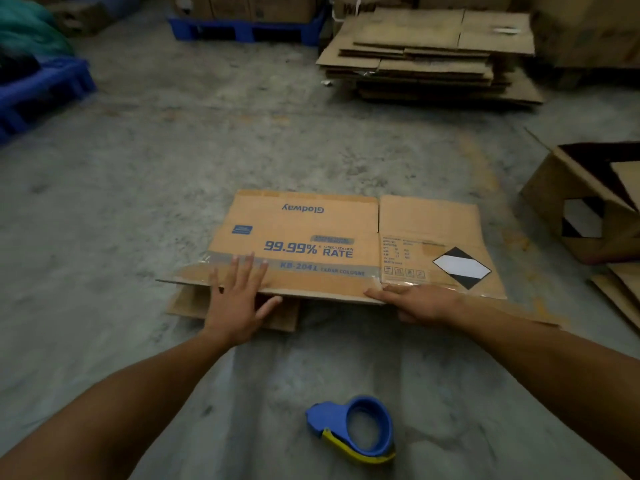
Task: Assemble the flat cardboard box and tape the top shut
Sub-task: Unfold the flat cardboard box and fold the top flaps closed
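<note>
The flattened cardboard box (311, 244) lies on the concrete floor (138, 202), printed side up, blue lettering reading "99.99% STERILIZATION RATE" and "Glodway", with a black-and-white diamond label on its right panel. Its near flaps are slightly lifted off the floor. A blue tape dispenser (356, 429) with a yellow edge lies on the floor nearer than the box, well apart from it.

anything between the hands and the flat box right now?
Nothing visible. The left hand rests with straight fingers on the flat box at its near edge; the right hand touches the same edge. The tape dispenser lies on the floor nearer the person, apart from the box.
</note>
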The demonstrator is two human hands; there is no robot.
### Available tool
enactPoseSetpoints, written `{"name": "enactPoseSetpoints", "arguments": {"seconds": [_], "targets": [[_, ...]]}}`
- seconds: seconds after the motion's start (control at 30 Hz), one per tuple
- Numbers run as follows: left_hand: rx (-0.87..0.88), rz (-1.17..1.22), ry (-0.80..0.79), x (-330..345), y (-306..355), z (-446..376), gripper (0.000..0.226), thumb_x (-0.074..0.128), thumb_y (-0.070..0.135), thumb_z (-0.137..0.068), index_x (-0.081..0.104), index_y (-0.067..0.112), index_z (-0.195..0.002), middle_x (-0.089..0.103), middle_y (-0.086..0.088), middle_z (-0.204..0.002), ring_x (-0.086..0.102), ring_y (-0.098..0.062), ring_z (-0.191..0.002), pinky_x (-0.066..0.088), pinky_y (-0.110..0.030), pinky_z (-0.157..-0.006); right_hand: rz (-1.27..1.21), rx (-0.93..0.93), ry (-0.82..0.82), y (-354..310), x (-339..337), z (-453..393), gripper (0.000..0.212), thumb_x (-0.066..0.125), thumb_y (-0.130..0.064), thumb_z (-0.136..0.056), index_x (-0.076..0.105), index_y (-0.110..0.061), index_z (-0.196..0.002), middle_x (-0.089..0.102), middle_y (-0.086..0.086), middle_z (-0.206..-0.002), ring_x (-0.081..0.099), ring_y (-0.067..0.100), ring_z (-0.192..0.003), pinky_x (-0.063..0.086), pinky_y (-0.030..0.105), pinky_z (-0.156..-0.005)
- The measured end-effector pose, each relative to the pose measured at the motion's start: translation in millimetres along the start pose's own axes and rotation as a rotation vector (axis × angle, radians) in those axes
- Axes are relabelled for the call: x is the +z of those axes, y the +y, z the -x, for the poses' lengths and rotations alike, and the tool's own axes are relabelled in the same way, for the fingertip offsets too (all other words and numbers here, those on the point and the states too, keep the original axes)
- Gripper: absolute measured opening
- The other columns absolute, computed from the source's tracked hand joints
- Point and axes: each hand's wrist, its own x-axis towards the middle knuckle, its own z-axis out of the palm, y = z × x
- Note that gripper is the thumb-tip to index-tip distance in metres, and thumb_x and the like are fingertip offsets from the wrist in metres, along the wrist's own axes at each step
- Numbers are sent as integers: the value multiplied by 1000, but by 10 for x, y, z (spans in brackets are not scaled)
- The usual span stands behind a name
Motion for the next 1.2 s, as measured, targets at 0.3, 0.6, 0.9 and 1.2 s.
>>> {"name": "enactPoseSetpoints", "arguments": {"seconds": [0.3,0.6,0.9,1.2], "targets": [[-967,959,251,-503,243,-318,126,79,26,-77,-24,30,-149,-33,-21,-153,-5,-46,-145,15,-53,-118,-95,11,237,148,-577,77,61,43,-21,-97,22,-41,-151,45,13,-149,49,34,-127,37,34,-106],[-964,1216,390,-874,131,-529,100,54,17,-92,-26,48,-143,53,-25,-134,56,-44,-114,49,-52,-96,-159,-48,352,79,-594,402,65,40,-21,-104,5,-50,-150,27,-22,-150,32,4,-135,20,11,-103],[-628,1108,494,-1281,221,-664,92,49,24,-97,-27,61,-134,63,-27,-117,65,-45,-91,53,-57,-84,-190,46,413,293,20,918,76,28,-38,-104,-40,-67,-124,-31,-17,-152,3,17,-150,18,40,-119],[-510,1025,591,-1705,152,-718,67,38,29,-104,-6,46,-151,40,19,-76,44,-4,-64,45,-32,-65,-348,249,820,156,-905,1085,74,34,-32,-103,-23,-60,-140,48,22,-139,59,25,-94,47,41,-83]]}}
